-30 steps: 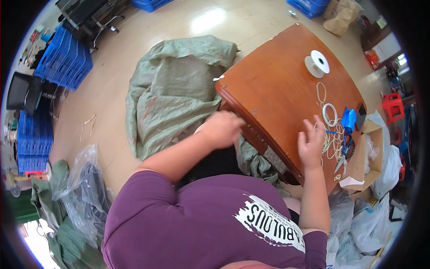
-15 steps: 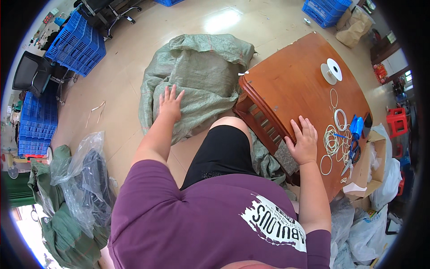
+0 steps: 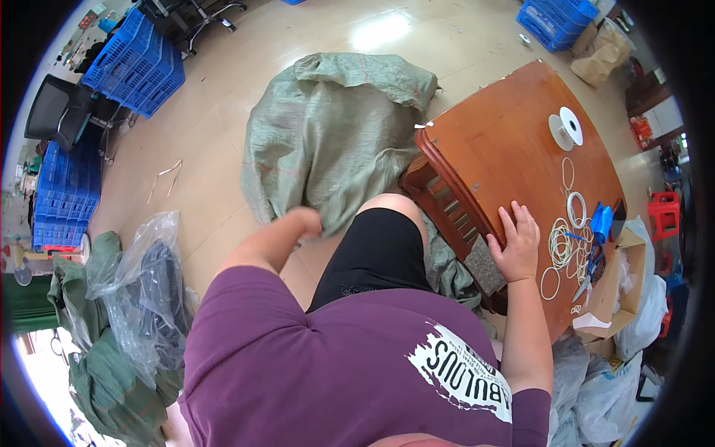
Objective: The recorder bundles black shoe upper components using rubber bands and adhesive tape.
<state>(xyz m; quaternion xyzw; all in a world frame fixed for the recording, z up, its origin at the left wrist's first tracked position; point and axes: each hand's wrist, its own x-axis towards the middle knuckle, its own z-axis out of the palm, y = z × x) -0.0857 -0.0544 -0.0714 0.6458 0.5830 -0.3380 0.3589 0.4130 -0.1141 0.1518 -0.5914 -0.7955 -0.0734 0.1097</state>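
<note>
A large green woven sack (image 3: pixel 328 134) stands slumped on the floor ahead of my knee, its top folded over. My left hand (image 3: pixel 304 222) is at the sack's near lower edge, smeared by motion, so its fingers do not show clearly. My right hand (image 3: pixel 518 242) lies flat with fingers spread on the near left edge of a brown wooden table (image 3: pixel 491 134). On the table beyond it are loops of pale cord (image 3: pixel 562 242), scissors (image 3: pixel 585 287), a blue object (image 3: pixel 600 222) and a white spool (image 3: pixel 566 129).
Blue crates (image 3: pixel 134 63) are stacked at the left, near an office chair (image 3: pixel 56 112). Clear plastic bags (image 3: pixel 153 290) and green sacks (image 3: pixel 112 395) lie at the lower left. An open cardboard box (image 3: pixel 625 283) stands beside the table's right, with red stools (image 3: pixel 663 212) behind.
My left hand has come off the sack's front and drawn back toward me, lower down. My right hand stays on the table edge. The whole view has shifted slightly.
</note>
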